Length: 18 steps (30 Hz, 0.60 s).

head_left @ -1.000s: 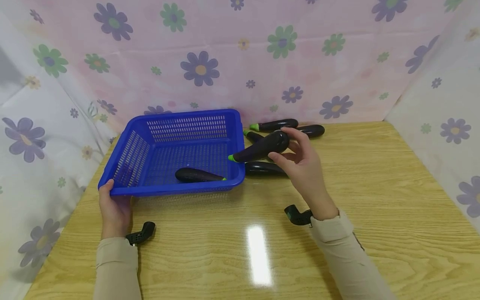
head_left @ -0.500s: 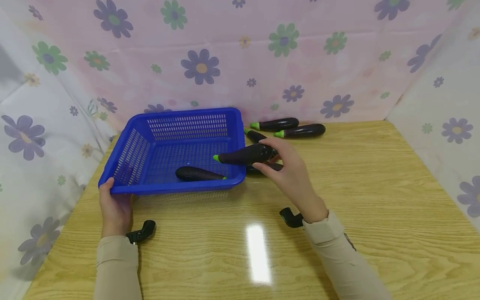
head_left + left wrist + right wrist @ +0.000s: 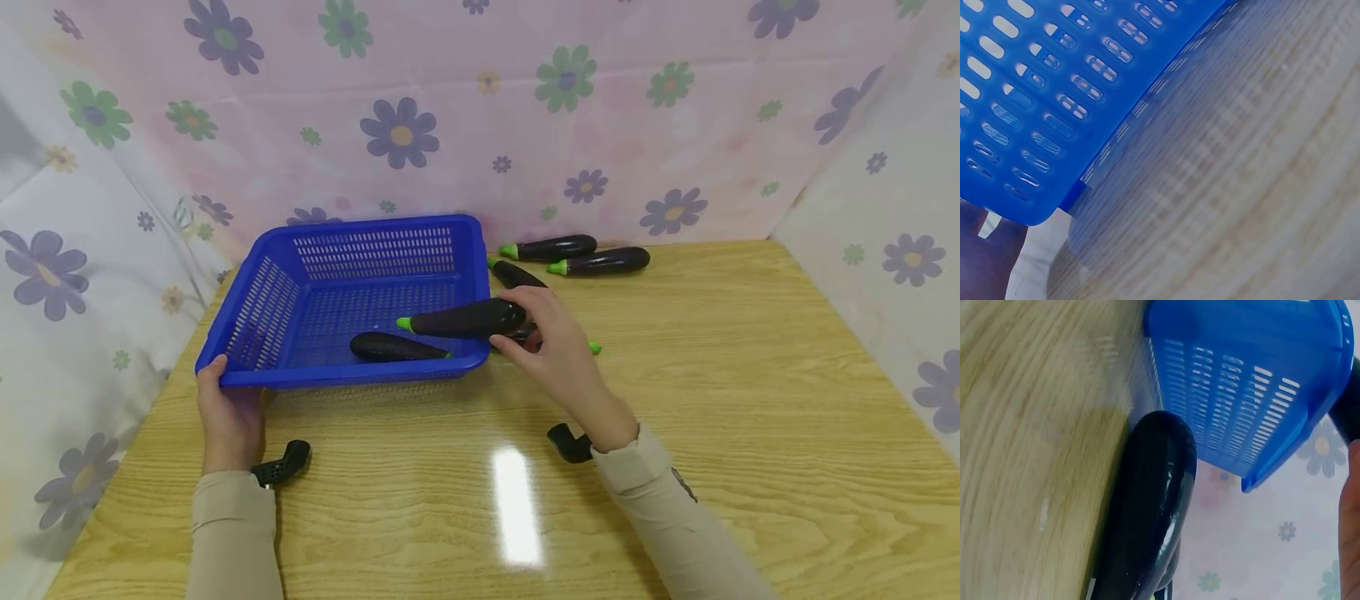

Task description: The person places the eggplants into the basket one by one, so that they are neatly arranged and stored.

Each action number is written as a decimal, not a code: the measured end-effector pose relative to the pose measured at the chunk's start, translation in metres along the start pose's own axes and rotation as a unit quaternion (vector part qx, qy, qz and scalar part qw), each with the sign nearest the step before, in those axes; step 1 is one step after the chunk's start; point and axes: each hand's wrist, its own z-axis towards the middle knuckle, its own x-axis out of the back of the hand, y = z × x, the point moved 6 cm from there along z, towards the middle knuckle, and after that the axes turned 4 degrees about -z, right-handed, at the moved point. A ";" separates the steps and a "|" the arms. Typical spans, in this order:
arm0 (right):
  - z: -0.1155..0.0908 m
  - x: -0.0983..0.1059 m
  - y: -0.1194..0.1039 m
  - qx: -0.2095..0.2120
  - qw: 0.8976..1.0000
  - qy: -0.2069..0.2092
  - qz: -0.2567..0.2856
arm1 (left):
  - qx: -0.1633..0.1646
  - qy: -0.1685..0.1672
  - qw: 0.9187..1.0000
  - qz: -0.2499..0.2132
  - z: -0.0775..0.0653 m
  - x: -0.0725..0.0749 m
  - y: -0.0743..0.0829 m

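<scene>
Here, in the head view, a flowered cloth [image 3: 465, 67] fills the upper part of the frame, and a wood-grain table [image 3: 712, 375] spans the lower part. Left of centre is a blue basket [image 3: 337, 377] with slotted walls. Two beige sleeves [image 3: 235, 533] come in from the bottom edge. The left hand [image 3: 231, 421] grips the basket's lower-left corner, thumb over the rim; its other fingers are largely hidden. The right hand [image 3: 558, 354], right of centre, pinches the rounded end of a held eggplant [image 3: 465, 320] between thumb and fingers. This eggplant lies across the basket's right rim, above it, green stem end pointing left over the interior. Below it, a second eggplant [image 3: 393, 347] rests inside the basket, lower right. Right of the basket, three eggplants [image 3: 607, 262] lie towards the upper right, and another eggplant [image 3: 521, 333] is partly hidden behind the right hand. A small black device [image 3: 287, 464] sits at each wrist.
</scene>
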 end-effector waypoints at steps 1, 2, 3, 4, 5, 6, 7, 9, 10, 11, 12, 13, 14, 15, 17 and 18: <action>0.000 -0.001 0.000 0.000 1.000 -0.002 0.002 | 0.000 0.000 1.000 0.001 0.000 0.000 0.000; -0.001 -0.002 0.000 0.001 1.000 -0.003 0.007 | 0.000 0.000 1.000 0.003 0.000 -0.001 0.000; -0.001 -0.003 -0.001 0.002 1.000 -0.002 0.010 | 0.001 -0.002 1.000 0.003 0.000 -0.001 0.000; -0.001 -0.003 -0.002 0.003 1.000 -0.002 0.014 | 0.002 -0.004 1.000 0.003 0.000 -0.001 0.000; -0.001 -0.005 -0.003 0.003 1.000 -0.003 0.018 | 0.001 -0.004 1.000 0.003 0.000 -0.002 0.000; -0.002 -0.006 -0.003 0.002 1.000 -0.005 0.022 | 0.001 -0.004 1.000 0.007 0.000 -0.002 0.000; -0.002 -0.007 -0.004 0.000 1.000 -0.007 0.026 | 0.000 -0.003 1.000 0.004 0.001 -0.002 0.000; -0.003 -0.010 -0.006 0.000 1.000 -0.009 0.027 | 0.001 -0.001 1.000 0.003 0.001 -0.002 -0.001; -0.004 -0.012 -0.007 0.000 1.000 -0.009 0.029 | 0.002 0.000 1.000 0.004 0.001 -0.001 -0.001; -0.004 -0.014 -0.008 0.000 1.000 -0.006 0.028 | 0.003 0.000 1.000 0.005 0.001 -0.001 -0.001; -0.005 -0.015 -0.008 0.000 1.000 -0.002 0.027 | 0.005 0.000 1.000 0.005 0.001 -0.001 -0.001; -0.005 -0.016 -0.009 0.001 1.000 0.003 0.025 | 0.006 0.000 1.000 0.002 0.001 -0.001 -0.001; -0.006 -0.017 -0.010 0.002 1.000 0.008 0.022 | 0.008 0.000 1.000 0.003 0.000 -0.001 -0.001; -0.006 -0.018 -0.011 0.003 1.000 0.012 0.021 | 0.008 0.000 1.000 0.003 0.000 0.000 -0.001; -0.006 -0.020 -0.012 0.006 1.000 0.018 0.012 | 0.006 0.002 1.000 -0.001 0.000 0.000 -0.001; -0.007 -0.021 -0.013 0.008 1.000 0.020 0.008 | 0.005 0.004 1.000 -0.001 0.000 0.000 0.000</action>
